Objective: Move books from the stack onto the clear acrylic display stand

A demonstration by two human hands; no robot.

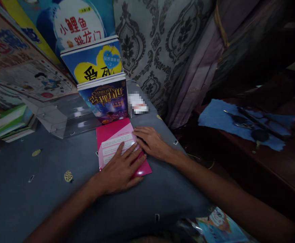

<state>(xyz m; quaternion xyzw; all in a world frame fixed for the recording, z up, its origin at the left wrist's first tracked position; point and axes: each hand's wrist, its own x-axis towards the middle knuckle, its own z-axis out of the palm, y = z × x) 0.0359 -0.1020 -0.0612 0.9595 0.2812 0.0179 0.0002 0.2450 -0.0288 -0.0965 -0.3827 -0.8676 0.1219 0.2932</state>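
Note:
A pink book [112,133] lies flat on the grey printed cloth, a pale panel of small printed text facing up. My left hand [120,165] rests on it with fingers spread over the lower part of the text. At the book's right edge, my right hand [152,143] has its fingers stretched out and touching the cover. Neither hand grips anything. Just beyond the pink book stands a dark blue book [106,101] with gold lettering, in front of a blue and yellow book [94,62] in a clear stand [53,118].
At the left, more books [13,123] lie stacked, and a large book [28,60] leans in another stand. A patterned curtain [152,44] hangs behind. To the right, a blue cloth [218,118] with glasses sits on a dark red surface. A packaged book [220,224] shows at the bottom.

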